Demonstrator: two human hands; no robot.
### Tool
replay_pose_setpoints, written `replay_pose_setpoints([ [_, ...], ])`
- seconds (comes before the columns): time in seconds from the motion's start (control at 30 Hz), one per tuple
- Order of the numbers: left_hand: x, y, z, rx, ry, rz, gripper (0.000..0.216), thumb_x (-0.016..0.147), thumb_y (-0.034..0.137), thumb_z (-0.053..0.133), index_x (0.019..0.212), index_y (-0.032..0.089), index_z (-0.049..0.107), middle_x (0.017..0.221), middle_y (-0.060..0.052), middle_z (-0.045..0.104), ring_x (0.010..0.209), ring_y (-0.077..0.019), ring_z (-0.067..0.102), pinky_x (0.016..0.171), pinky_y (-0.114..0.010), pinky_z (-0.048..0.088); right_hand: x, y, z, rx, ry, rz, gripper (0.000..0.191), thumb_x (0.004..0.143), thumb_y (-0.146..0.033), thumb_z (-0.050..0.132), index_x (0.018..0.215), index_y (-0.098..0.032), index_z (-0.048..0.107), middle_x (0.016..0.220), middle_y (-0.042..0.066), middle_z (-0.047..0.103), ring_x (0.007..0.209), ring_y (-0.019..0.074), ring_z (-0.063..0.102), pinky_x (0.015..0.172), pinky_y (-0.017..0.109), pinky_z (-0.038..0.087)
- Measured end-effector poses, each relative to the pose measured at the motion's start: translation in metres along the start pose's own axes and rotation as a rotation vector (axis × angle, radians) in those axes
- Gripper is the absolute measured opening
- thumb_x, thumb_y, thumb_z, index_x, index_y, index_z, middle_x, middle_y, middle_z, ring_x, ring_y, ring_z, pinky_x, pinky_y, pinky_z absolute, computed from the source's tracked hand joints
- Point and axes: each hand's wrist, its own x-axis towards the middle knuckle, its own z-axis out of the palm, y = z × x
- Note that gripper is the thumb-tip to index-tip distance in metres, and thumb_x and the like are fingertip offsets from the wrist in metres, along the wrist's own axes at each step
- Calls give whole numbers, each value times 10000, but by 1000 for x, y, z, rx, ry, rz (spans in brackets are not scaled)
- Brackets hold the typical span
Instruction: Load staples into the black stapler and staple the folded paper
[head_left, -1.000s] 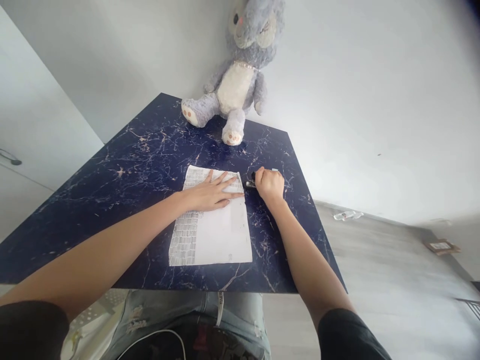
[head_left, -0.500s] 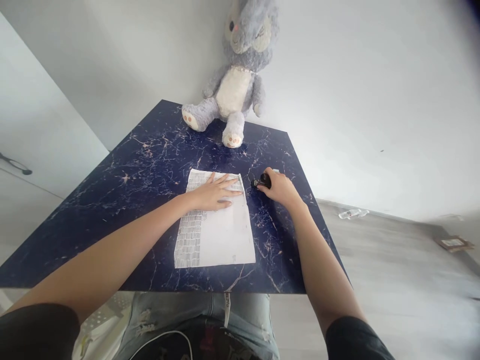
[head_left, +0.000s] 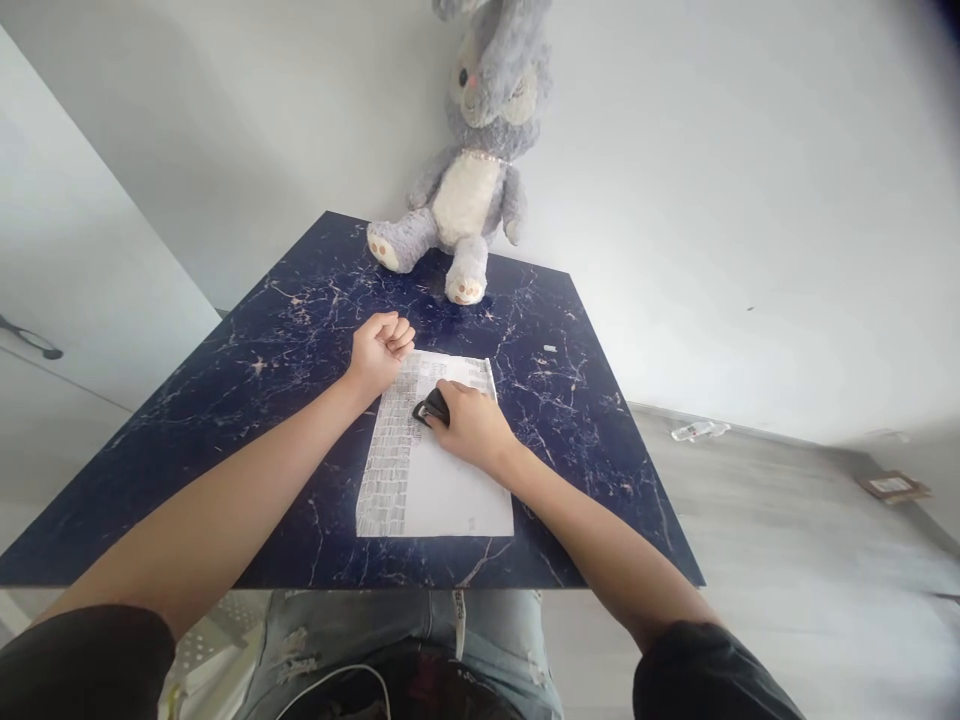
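A white sheet of paper (head_left: pixel 457 500) lies on the dark blue marbled table (head_left: pixel 300 420). Rows of grey, brick-like marks run down its left side, with more along the top. My right hand (head_left: pixel 472 425) is closed round a small black stapler (head_left: pixel 433 406), held over the upper middle of the sheet by the edge of the marked rows. At the paper's top left corner, my left hand (head_left: pixel 381 350) is curled into a loose fist; nothing shows in its fingers. Whether the stapler touches the paper I cannot tell.
A large grey plush rabbit (head_left: pixel 469 195) sits at the table's far edge against the wall. A small pale piece (head_left: pixel 550 348) lies on the table to the right of the sheet. Clear plastic bottles (head_left: pixel 700 431) and a brown package (head_left: pixel 896 486) are on the floor at right.
My right hand has brought the stapler leftward from the table onto the sheet. My left hand has left its flat, spread position on the paper, moved up and left, and curled into a fist.
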Motion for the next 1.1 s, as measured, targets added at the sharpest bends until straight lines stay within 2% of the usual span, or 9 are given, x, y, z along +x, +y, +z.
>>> replay_pose_setpoints([
  [0.1,-2,0,2,-11,-39,-41,556,869,286,629,580,190,164,625,38,168,515,-88,256,455,-199,288,-10,18,-6,-8,-14,58,140,947,-337,661,975,-240,564,972,75,755,776,228,654,621,323,345],
  [0.33,-3,-4,6,-58,-92,-78,540,887,262,613,561,189,188,618,40,162,506,-86,235,450,-212,263,-78,111,-45,56,-1,285,280,927,-441,658,832,-266,461,733,28,661,638,219,605,573,327,381],
  [0.53,-5,-5,10,-48,-113,-95,552,872,235,627,547,185,184,590,42,155,493,-79,226,446,-224,224,-100,139,-58,120,-12,294,342,905,-581,680,894,-264,552,724,19,653,648,225,612,590,340,425],
  [0.6,-5,-6,9,-59,-132,-104,551,856,237,635,546,187,182,580,44,150,485,-77,218,440,-231,202,-95,153,-66,222,13,252,384,959,-644,584,1011,-264,614,866,52,716,773,252,675,662,369,510],
  [0.67,-4,-7,7,-71,-159,-131,554,840,248,642,547,191,176,565,47,137,473,-75,202,434,-238,180,-83,175,-74,286,183,222,458,1055,-623,365,1124,-263,640,1112,111,737,1021,291,710,816,429,580],
  [0.73,-3,-6,4,-75,-184,-173,568,829,266,650,547,196,162,551,49,124,462,-74,191,430,-241,175,-65,202,-77,170,281,203,432,1063,-563,399,1221,-249,649,1320,158,689,1259,323,654,1013,481,563],
  [0.87,-2,-5,0,-81,-224,-245,601,810,294,671,552,199,136,540,51,108,441,-72,195,425,-232,216,-21,246,-62,-48,120,180,518,1025,-427,517,1455,-150,597,1621,238,501,1530,380,463,1251,557,400],
  [0.97,-4,-6,-4,-74,-330,-295,639,772,348,700,545,208,119,525,61,71,414,-69,177,417,-231,229,7,259,-50,-107,24,111,479,1019,-273,504,1452,-113,632,1596,230,549,1486,364,521,1257,534,393],
  [1.1,-10,-12,-7,46,-684,-493,742,710,474,802,464,220,150,477,63,91,385,-69,168,395,-255,231,41,245,-48,-120,41,41,324,978,-167,530,1174,-139,787,1240,181,763,1066,285,729,1037,439,546],
])
